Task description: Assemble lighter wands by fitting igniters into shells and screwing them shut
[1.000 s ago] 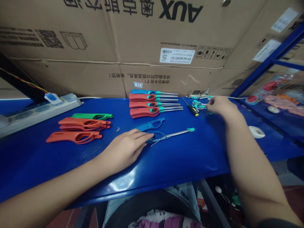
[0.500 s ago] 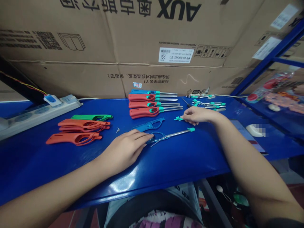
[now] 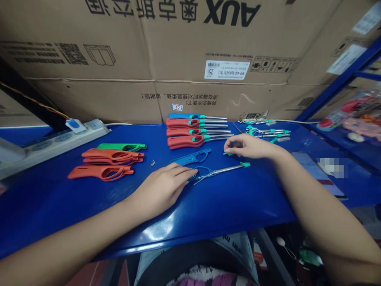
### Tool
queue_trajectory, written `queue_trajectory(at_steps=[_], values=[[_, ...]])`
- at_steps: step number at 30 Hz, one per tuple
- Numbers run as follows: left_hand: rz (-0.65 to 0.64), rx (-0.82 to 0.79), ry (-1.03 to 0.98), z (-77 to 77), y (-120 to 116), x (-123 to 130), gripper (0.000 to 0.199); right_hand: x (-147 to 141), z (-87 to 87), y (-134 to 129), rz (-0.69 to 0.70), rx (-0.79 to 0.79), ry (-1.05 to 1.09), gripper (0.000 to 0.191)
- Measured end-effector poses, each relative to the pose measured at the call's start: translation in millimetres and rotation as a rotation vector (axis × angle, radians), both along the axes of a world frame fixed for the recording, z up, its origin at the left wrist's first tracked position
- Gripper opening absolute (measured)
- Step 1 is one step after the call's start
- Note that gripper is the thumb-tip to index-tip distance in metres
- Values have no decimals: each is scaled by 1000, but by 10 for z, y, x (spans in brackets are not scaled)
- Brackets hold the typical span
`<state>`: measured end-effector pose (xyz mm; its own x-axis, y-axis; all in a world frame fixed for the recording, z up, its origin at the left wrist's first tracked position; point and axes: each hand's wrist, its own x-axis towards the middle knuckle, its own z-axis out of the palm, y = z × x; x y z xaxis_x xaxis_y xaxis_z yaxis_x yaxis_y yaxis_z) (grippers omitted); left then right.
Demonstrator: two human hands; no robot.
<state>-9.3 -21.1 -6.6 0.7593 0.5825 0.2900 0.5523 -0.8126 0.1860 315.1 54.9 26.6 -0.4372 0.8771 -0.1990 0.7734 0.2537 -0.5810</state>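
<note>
My left hand (image 3: 167, 183) lies low on the table, its fingers closed over the handle end of a blue lighter shell half (image 3: 203, 171). From that shell a metal tube (image 3: 229, 169) with a green tip points right, and thin wires stick out beside it. Just beyond is a second blue shell half (image 3: 193, 157), lying flat. My right hand (image 3: 248, 147) pinches a small green plastic piece (image 3: 228, 153), mostly hidden by the fingertips, above the table. Behind my hands lie several long-nosed gas lighters (image 3: 186, 132), red and blue, side by side.
Orange shell halves (image 3: 101, 172) and a green one (image 3: 122, 147) lie left, near small metal pins (image 3: 152, 163). A power strip (image 3: 64, 139) sits far left. Metal tubes with green parts (image 3: 269, 133) and a phone-like slab (image 3: 315, 171) are right. A cardboard sheet (image 3: 178, 47) stands behind.
The view has shifted slightly, so everything sits a little further right. The green piece in my right hand now shows less beyond the fingertips. My left hand stays on the blue shell half.
</note>
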Motion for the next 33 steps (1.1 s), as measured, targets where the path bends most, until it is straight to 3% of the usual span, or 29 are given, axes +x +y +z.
queue_trajectory(at_steps=[3, 8, 11, 14, 17, 22, 25, 33], values=[[3, -33, -10, -10, -1, 2, 39, -29, -71, 22, 8, 14, 4, 38], [5, -87, -36, -20, 1, -1, 40, 12, -83, 33, -22, 248, -108, 36], [5, -116, -49, -16, -3, -2, 41, 65, -1, 4, -35, 204, -152, 38], [13, -146, -63, -7, -7, 5, 39, 54, 52, -34, 39, 118, -218, 33], [35, -162, -71, -11, -4, 15, 38, -55, 48, -90, 122, 174, -187, 26], [84, -186, -88, -46, 6, 18, 35, -351, 6, -280, 301, 283, 45, 20], [92, -190, -92, -48, 3, 15, 34, -509, -32, -401, 393, 296, 35, 14], [106, -213, -88, -32, -17, 22, 26, -614, -108, -469, 428, 330, -34, 15]])
